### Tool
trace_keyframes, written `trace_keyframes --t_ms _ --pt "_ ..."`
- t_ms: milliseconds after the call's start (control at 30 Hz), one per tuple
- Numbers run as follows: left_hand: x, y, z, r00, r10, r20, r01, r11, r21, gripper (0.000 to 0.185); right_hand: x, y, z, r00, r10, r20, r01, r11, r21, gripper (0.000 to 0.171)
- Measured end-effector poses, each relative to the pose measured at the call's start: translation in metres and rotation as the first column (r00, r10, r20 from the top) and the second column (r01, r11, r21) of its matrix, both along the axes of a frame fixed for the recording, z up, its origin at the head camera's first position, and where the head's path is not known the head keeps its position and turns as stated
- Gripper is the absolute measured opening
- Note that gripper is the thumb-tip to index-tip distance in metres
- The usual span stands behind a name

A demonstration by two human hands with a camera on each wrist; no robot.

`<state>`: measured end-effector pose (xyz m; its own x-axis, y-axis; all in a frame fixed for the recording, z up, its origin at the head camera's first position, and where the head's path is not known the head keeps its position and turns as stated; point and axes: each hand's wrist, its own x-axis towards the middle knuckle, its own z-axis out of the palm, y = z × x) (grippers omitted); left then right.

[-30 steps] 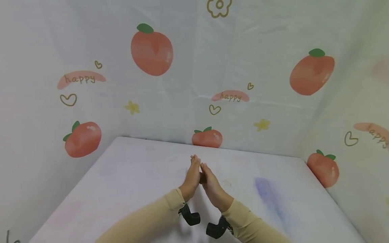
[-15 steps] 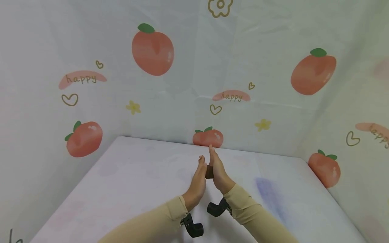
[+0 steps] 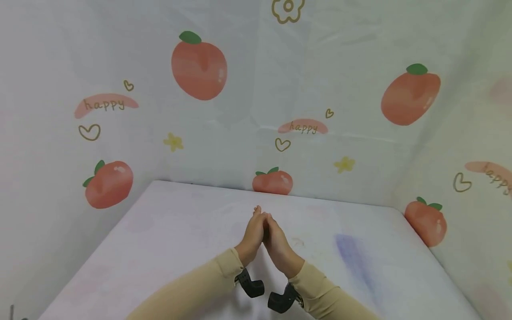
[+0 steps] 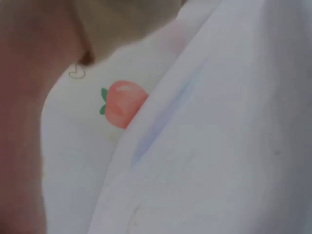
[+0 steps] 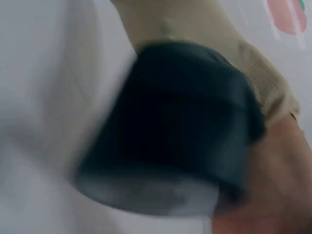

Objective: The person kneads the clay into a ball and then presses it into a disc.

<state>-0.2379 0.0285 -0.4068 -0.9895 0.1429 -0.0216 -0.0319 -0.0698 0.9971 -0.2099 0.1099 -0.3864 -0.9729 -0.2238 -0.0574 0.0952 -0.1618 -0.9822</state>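
Note:
My left hand [image 3: 252, 238] and right hand [image 3: 281, 251] meet in the head view, above the middle of the table. Their fingers are fairly straight and point away from me, fingertips touching like a steep roof. A narrow dark patch [image 3: 266, 233] shows between the palms, where a small dark brown block sat in the earlier frames; the palms hide most of it and I cannot tell its kind. In the left wrist view blurred skin fills the left side, with a beige sleeve [image 4: 126, 24] above it. Neither wrist view shows the block.
Each wrist carries a black camera mount [image 3: 250, 284]; one of them [image 5: 170, 112] fills the middle of the right wrist view. The pale table [image 3: 180, 231] has a blue-violet smudge [image 3: 354, 255] at right. White cloth [image 3: 240, 111] printed with peaches surrounds its back and sides.
Half a second ago the right hand reached farther forward past the left, with the brown block visible between the palms. Now it has slid back, both hands sit slightly left, and the fingertips meet.

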Motion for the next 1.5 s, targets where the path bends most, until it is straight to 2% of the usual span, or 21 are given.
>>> trace_keyframes --t_ms 100,233,333,400,467,533,633,700,800,867,967,1067,1133,1233,1333,1400,1500 --pt "0.007 0.002 -0.004 0.998 -0.059 -0.029 0.058 0.997 -0.042 0.062 -0.004 0.007 0.005 0.996 -0.084 0.022 0.084 0.996 -0.018 0.063" --pt "0.022 0.006 -0.005 0.985 -0.146 -0.096 0.137 0.986 -0.097 0.059 -0.018 0.019 0.011 0.985 -0.165 0.039 0.168 0.984 -0.059 0.069" --pt "0.03 0.007 -0.002 0.969 -0.201 -0.146 0.19 0.978 -0.089 0.057 -0.026 0.023 0.01 0.984 -0.172 0.051 0.174 0.984 -0.032 0.072" --pt "0.033 0.006 0.002 0.958 -0.22 -0.185 0.208 0.975 -0.083 0.056 -0.028 0.023 0.005 0.988 -0.143 0.058 0.143 0.99 0.002 0.071" --pt "0.032 0.005 0.007 0.951 -0.219 -0.22 0.208 0.975 -0.075 0.056 -0.027 0.02 -0.001 0.991 -0.121 0.066 0.119 0.993 0.02 0.064" --pt "0.029 0.003 0.011 0.954 -0.205 -0.218 0.195 0.978 -0.068 0.057 -0.024 0.017 -0.006 0.989 -0.127 0.07 0.125 0.992 0.033 0.055" --pt "0.02 0.001 0.012 0.98 -0.136 -0.147 0.128 0.99 -0.059 0.06 -0.013 0.011 -0.007 0.989 -0.13 0.065 0.128 0.991 0.021 0.048" --pt "0.011 -0.001 0.008 0.994 -0.071 -0.084 0.067 0.996 -0.054 0.061 -0.003 0.006 -0.003 0.994 -0.101 0.048 0.099 0.994 0.043 0.048" --pt "-0.001 -0.002 -0.002 1.0 -0.014 -0.026 0.012 0.998 -0.059 0.062 0.008 0.0 0.003 0.998 -0.053 0.019 0.052 0.997 0.06 0.054" --pt "-0.001 -0.002 -0.007 0.999 -0.03 -0.011 0.029 0.998 -0.058 0.063 0.009 0.0 0.007 0.999 -0.047 0.017 0.046 0.998 0.05 0.062" --pt "0.009 0.001 -0.012 0.993 -0.115 -0.012 0.114 0.992 -0.063 0.067 0.0 0.008 0.011 0.996 -0.089 0.025 0.089 0.996 0.003 0.071" --pt "0.021 0.004 -0.014 0.981 -0.189 -0.043 0.186 0.981 -0.056 0.067 -0.013 0.017 0.015 0.989 -0.143 0.032 0.143 0.99 0.005 0.076" --pt "0.027 0.006 -0.013 0.975 -0.209 -0.078 0.206 0.977 -0.044 0.063 -0.021 0.022 0.015 0.987 -0.158 0.043 0.156 0.987 0.034 0.076" --pt "0.03 0.007 -0.006 0.966 -0.204 -0.157 0.201 0.979 -0.036 0.059 -0.028 0.023 0.008 0.984 -0.156 0.082 0.148 0.984 0.098 0.072" --pt "0.028 0.005 0.004 0.96 -0.194 -0.202 0.197 0.98 -0.005 0.06 -0.029 0.02 -0.002 0.981 -0.16 0.107 0.145 0.981 0.13 0.057" --pt "0.024 0.003 0.009 0.966 -0.181 -0.184 0.187 0.982 0.014 0.062 -0.024 0.016 -0.007 0.984 -0.149 0.098 0.137 0.983 0.123 0.054" --pt "0.016 0.0 0.007 0.988 -0.123 -0.096 0.127 0.991 0.034 0.064 -0.01 0.009 -0.008 0.991 -0.103 0.085 0.095 0.991 0.089 0.059"
